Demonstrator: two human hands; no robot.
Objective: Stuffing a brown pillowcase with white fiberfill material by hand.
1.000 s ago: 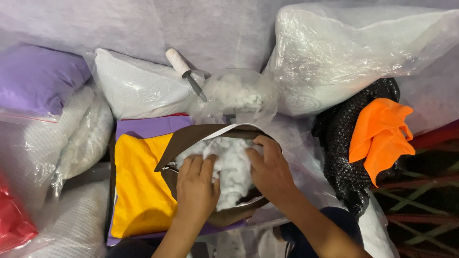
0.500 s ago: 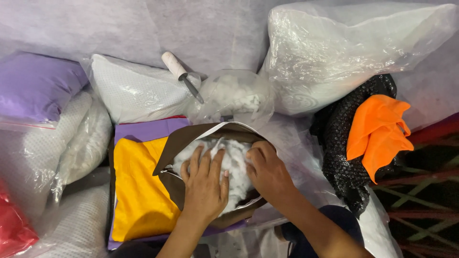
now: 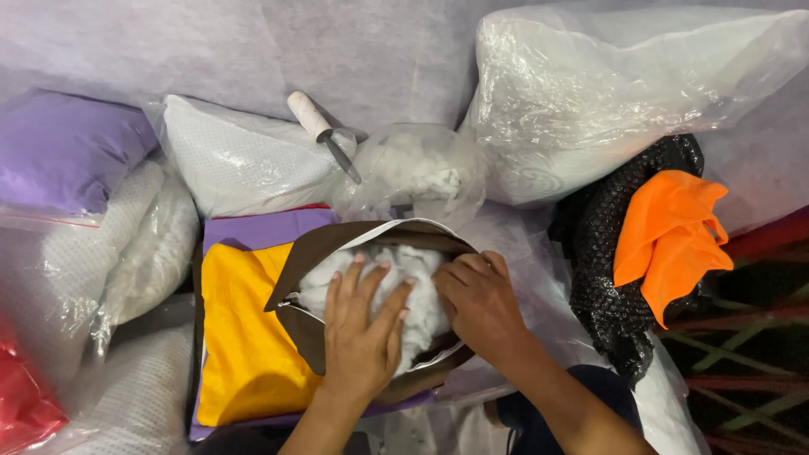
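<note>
Far left: red bag [image 3: 21, 396] at bottom corner, purple cushion [image 3: 63, 152] above, both in clear plastic; white quilted bundles [image 3: 126, 253] in plastic just beside. Next right: white bagged pillow [image 3: 244, 160] with white-handled knife [image 3: 323, 135] lying on top, blade pointing down-right. Below that: purple cloth [image 3: 253, 229] under yellow cloth [image 3: 244, 337], stacked flat. Centre: brown fabric cover [image 3: 308, 253] lying over yellow cloth, mouth open, packed with white stuffing [image 3: 421, 295]. Left hand [image 3: 364, 333] flat, fingers spread, palm down, pressing on stuffing inside cover, gripping nothing. Right hand [image 3: 479, 303] just beside, fingers curled over top edge of stuffing near cover rim; grip on fabric or fibre impossible to tell. Hands close together, not touching. Just above cover: small clear bag of loose white fibre [image 3: 417, 173]. Upper right: large clear sack [image 3: 632, 93] of white filling, leaning against grey fabric backdrop [image 3: 379, 50]. Right of hands: black textured bag [image 3: 607, 278] with orange cloth [image 3: 670, 236] draped on it. Far right edge: red and green frame bars [image 3: 758, 337], partly visible
</note>
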